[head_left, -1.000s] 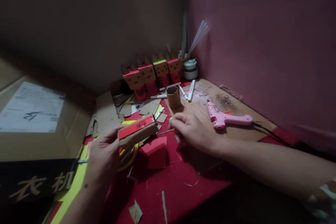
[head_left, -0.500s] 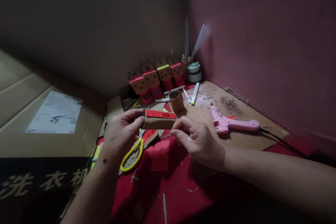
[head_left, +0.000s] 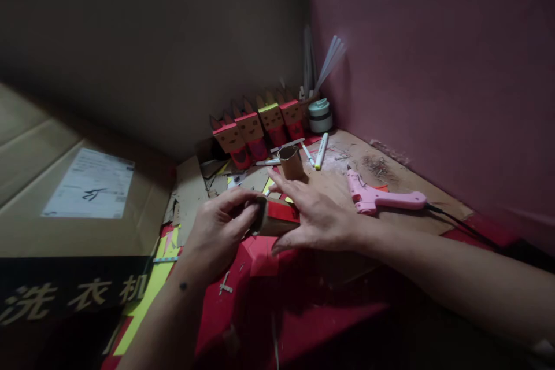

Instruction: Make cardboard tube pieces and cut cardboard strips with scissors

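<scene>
My left hand (head_left: 223,222) pinches the left end of a small cardboard box (head_left: 277,225) with a red paper strip on top. The box is held just above the red work surface, its left end dark and looking hollow. At the box's right end is my right hand (head_left: 318,214), fingers stretched out above it and thumb spread below. Whether that palm presses on the box cannot be made out. Below the box lies a red paper piece (head_left: 263,263). Just behind my right hand stands an open cardboard tube (head_left: 291,165).
A pink glue gun (head_left: 385,199) with a black cord lies right. Several cardboard figures (head_left: 251,130) line the back, beside a pale green jar (head_left: 319,115). A marker (head_left: 321,152) lies before the jar. A large carton (head_left: 65,237) stands left, near yellow paper (head_left: 150,300).
The box and my left hand have shifted right. My right hand has gone from a pinch on a thin strip to spread fingers around the box's end. The yellow-handled tool is no longer visible.
</scene>
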A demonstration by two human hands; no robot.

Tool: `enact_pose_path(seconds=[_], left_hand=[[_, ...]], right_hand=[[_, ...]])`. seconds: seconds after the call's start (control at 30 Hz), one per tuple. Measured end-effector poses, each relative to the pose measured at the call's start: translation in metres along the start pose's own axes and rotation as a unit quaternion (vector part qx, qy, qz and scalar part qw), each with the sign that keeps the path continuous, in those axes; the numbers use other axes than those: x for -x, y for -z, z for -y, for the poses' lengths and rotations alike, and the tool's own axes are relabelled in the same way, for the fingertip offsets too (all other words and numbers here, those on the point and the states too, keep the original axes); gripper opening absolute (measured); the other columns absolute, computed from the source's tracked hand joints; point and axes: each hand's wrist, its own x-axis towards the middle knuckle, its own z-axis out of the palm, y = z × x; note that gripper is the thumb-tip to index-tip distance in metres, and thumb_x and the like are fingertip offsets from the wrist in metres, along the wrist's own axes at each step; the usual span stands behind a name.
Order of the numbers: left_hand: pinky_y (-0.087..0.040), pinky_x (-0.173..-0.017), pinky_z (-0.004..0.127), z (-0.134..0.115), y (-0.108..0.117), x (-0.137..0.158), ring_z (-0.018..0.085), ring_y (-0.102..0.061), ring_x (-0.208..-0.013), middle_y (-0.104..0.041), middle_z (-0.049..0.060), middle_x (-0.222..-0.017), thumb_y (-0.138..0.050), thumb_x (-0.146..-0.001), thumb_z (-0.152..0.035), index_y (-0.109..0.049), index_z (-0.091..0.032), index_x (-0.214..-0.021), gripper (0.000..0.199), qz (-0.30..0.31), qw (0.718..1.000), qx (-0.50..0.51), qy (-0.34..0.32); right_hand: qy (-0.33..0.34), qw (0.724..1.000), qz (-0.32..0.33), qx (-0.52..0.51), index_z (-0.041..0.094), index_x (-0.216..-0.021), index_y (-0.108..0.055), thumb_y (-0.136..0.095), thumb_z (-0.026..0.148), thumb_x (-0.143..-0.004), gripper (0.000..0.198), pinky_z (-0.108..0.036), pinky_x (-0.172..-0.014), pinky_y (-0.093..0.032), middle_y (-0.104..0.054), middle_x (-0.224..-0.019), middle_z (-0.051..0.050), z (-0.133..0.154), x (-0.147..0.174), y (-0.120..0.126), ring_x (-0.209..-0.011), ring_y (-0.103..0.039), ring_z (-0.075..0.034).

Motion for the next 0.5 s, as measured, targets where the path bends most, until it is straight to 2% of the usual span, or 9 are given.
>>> enact_pose_path(seconds=[0.03, 0.1, 0.2, 0.27, 0.4, 0.5], left_hand=[[-0.046, -0.063, 0.024, -0.001, -0.001, 0.002, 0.015, -0.061, -0.071, -0.069, 0.002, -0.079, -0.061, -0.077, -0.028, -0.072, -0.02, -0.085, 0.015, 0.011, 1.0, 0.003, -0.013], [-0.047, -0.065, 0.024, -0.005, -0.002, 0.007, 0.015, -0.061, -0.073, -0.068, 0.002, -0.082, -0.061, -0.079, -0.029, -0.07, -0.022, -0.092, 0.017, 0.01, 1.0, 0.017, -0.021], [-0.046, -0.061, 0.024, -0.012, 0.002, 0.013, 0.014, -0.06, -0.07, -0.066, 0.001, -0.081, -0.062, -0.08, -0.035, -0.069, -0.023, -0.092, 0.018, -0.054, 0.998, 0.008, -0.023], [-0.044, -0.061, 0.024, -0.016, 0.004, 0.016, 0.015, -0.059, -0.072, -0.065, 0.001, -0.083, -0.064, -0.079, -0.037, -0.069, -0.024, -0.085, 0.016, -0.067, 0.996, -0.022, -0.051], [-0.044, -0.071, 0.028, -0.016, -0.005, 0.019, 0.018, -0.059, -0.083, -0.065, 0.002, -0.087, -0.068, -0.075, -0.037, -0.07, -0.024, -0.081, 0.014, 0.007, 0.994, -0.056, -0.092], [-0.042, -0.069, 0.029, -0.012, -0.019, 0.02, 0.017, -0.056, -0.078, -0.063, 0.002, -0.078, -0.064, -0.079, -0.032, -0.068, -0.022, -0.069, 0.014, 0.024, 0.993, -0.062, -0.096]], right_hand=[[-0.011, 0.999, 0.029, -0.019, 0.014, -0.141, -0.029, -0.08, 0.046, -0.059, 0.102, -0.046, -0.097, -0.039, -0.052, -0.126, -0.016, 0.001, 0.0, 0.0, -0.116, -0.049, -0.03], [-0.022, 0.996, 0.063, -0.066, 0.017, -0.137, -0.037, -0.078, 0.038, -0.065, 0.085, -0.038, -0.089, -0.045, -0.059, -0.116, -0.011, 0.003, 0.001, 0.0, -0.105, -0.056, -0.025], [-0.048, 0.992, 0.055, -0.106, 0.019, -0.122, -0.05, -0.073, 0.033, -0.071, 0.058, -0.032, -0.08, -0.046, -0.063, -0.106, -0.006, 0.006, 0.003, -0.002, -0.092, -0.059, -0.02], [-0.082, 0.993, 0.033, -0.08, 0.019, -0.113, -0.052, -0.073, 0.037, -0.07, 0.05, -0.032, -0.076, -0.045, -0.063, -0.101, -0.005, 0.006, 0.003, -0.004, -0.088, -0.059, -0.019], [-0.143, 0.989, 0.022, 0.038, 0.018, -0.099, -0.052, -0.066, 0.04, -0.074, 0.036, -0.029, -0.064, -0.039, -0.061, -0.088, -0.005, 0.008, 0.002, -0.007, -0.074, -0.056, -0.018], [-0.146, 0.982, 0.039, 0.115, 0.016, -0.094, -0.05, -0.061, 0.037, -0.077, 0.029, -0.029, -0.058, -0.034, -0.06, -0.087, -0.007, 0.012, 0.003, -0.009, -0.071, -0.053, -0.018]])
